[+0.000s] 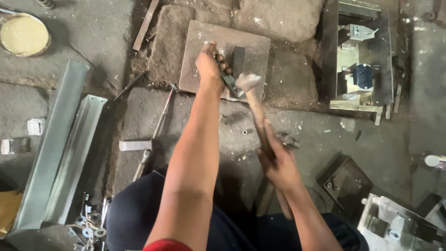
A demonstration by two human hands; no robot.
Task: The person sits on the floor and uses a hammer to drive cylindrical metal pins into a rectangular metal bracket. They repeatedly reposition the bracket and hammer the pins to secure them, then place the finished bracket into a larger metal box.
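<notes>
near the top centre of the frame, on a rough stone workshop floor [93, 32], a person's left hand [209, 62] is clenched around a short dark steel chisel [228, 80], its tip set on a flat, rust-brown square metal plate [200, 51]. the right hand [278, 162], lower right of centre, has its grip closed tight on the wooden handle of a worn steel-headed hammer [247, 82], whose blurred head sits right at the chisel's top, just beside the left knuckles. a small dark metal block [238, 60] stands on the plate next to the chisel. folded grey sheet-metal channels [60, 148] lie at the left, a round tin of yellow paste [23, 35] at upper left, a second long-handled hammer [139, 145] below the plate. with the hammer head so close to bare fingers, a glancing blow could likely strike the left hand, or skid the chisel across the plate.
</notes>
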